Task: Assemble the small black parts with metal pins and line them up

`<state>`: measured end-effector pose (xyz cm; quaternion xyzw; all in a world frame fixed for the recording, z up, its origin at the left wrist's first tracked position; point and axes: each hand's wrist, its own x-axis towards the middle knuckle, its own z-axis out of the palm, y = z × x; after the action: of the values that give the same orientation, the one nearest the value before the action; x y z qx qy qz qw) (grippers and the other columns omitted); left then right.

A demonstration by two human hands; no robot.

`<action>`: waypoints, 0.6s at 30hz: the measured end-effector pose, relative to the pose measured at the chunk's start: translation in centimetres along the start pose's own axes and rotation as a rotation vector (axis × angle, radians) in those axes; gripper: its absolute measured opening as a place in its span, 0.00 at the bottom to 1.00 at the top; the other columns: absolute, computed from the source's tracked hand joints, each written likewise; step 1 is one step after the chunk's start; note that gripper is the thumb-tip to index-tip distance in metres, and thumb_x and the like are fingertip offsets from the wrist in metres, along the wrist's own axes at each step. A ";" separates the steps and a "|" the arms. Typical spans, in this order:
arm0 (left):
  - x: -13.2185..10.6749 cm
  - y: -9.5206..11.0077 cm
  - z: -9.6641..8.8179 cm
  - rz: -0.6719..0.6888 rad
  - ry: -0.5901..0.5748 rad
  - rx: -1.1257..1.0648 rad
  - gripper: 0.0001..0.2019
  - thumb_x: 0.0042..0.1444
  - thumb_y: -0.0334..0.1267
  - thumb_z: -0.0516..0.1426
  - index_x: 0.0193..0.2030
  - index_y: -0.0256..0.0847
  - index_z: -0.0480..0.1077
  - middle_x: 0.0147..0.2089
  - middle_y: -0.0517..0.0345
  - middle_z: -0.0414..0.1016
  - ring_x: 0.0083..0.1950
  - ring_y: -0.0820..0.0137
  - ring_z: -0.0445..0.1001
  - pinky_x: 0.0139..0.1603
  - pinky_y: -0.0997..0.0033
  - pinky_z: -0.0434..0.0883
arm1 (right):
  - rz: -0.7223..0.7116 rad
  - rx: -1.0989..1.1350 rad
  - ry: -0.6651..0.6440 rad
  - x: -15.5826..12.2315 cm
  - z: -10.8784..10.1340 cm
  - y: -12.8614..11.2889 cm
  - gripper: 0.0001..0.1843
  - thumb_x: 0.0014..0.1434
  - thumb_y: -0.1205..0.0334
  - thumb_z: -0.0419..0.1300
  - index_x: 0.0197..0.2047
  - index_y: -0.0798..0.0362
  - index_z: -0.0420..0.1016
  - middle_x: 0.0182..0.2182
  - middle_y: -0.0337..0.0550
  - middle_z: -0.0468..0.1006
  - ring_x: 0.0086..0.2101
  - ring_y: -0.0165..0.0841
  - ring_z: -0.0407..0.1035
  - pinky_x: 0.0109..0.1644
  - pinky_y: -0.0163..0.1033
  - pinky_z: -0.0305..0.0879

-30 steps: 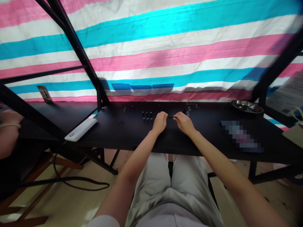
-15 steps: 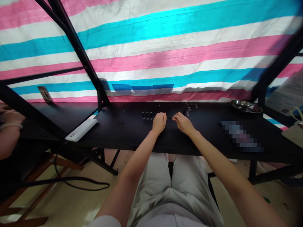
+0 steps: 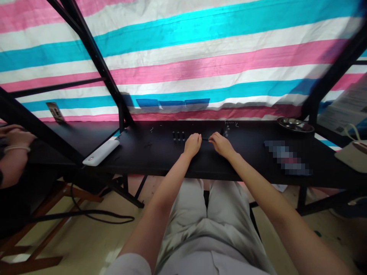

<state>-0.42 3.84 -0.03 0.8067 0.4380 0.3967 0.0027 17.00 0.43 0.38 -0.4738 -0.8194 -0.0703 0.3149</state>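
Both my hands rest on a black table (image 3: 160,160) in front of me. My left hand (image 3: 192,144) is curled into a loose fist, and my right hand (image 3: 219,144) pinches with its fingers together. Between them runs a thin dark rod-like piece (image 3: 205,139), held at each end by one hand. Three small dark upright pieces (image 3: 178,136) stand in a row just left of my left hand. More small dark pieces (image 3: 227,131) sit just beyond my right hand.
A white power bank (image 3: 101,152) with a black cable lies at the table's left end. A metal bowl (image 3: 295,124) stands at the back right. Another person's hand (image 3: 14,135) works at the far left. Black frame bars and a striped tarp stand behind.
My hands have drawn slightly closer together over the thin piece. The view has tilted a little, and the other person's hand at the left has shifted.
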 end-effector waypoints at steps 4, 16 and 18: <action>-0.3 0.2 0.0 -0.009 -0.035 -0.011 0.16 0.64 0.40 0.40 0.29 0.40 0.60 0.29 0.55 0.64 0.34 0.69 0.65 0.38 0.70 0.63 | -0.017 -0.030 -0.050 -0.3 0.1 -0.2 0.15 0.64 0.60 0.44 0.43 0.55 0.69 0.40 0.51 0.69 0.40 0.36 0.64 0.44 0.39 0.61; -0.2 0.2 -0.2 -0.040 -0.069 -0.091 0.14 0.64 0.39 0.42 0.27 0.40 0.59 0.28 0.58 0.62 0.31 0.71 0.64 0.36 0.72 0.62 | -0.034 -0.089 -0.086 -0.2 0.4 -0.4 0.14 0.63 0.60 0.46 0.43 0.55 0.69 0.40 0.50 0.69 0.40 0.37 0.64 0.44 0.40 0.60; -0.2 0.1 -0.1 -0.041 -0.061 -0.101 0.14 0.63 0.39 0.42 0.27 0.40 0.59 0.27 0.59 0.62 0.30 0.72 0.63 0.35 0.72 0.61 | -0.031 -0.097 -0.096 -0.2 0.4 -0.3 0.13 0.63 0.60 0.46 0.42 0.54 0.70 0.40 0.50 0.69 0.40 0.37 0.64 0.44 0.40 0.60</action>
<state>-0.50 3.57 -0.02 0.8080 0.4337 0.3935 0.0647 16.61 0.32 0.01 -0.4785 -0.8364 -0.0922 0.2510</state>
